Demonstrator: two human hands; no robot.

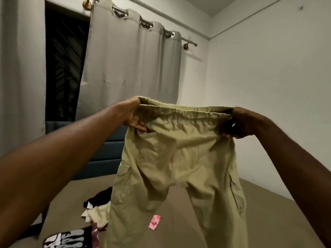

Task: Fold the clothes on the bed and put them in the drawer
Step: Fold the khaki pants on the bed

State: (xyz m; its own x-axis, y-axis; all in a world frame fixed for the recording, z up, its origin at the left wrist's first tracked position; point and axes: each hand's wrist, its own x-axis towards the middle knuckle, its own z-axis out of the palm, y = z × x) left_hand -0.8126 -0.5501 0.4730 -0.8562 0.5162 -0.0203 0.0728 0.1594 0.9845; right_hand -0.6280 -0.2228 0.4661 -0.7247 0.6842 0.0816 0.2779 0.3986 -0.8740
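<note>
I hold a pair of khaki cargo trousers up in the air above the bed. My left hand grips the left end of the elastic waistband, and my right hand grips the right end. The waistband is stretched flat between them and both legs hang down, with a side pocket on each. A heap of other clothes, black and cream, lies on the bed at lower left. A black garment with white lettering lies near the bottom edge.
A small pink cloth piece lies on the brown bedsheet between the trouser legs. A dark blue headboard stands behind the bed, with a grey curtain and a dark window above. A white wall is on the right.
</note>
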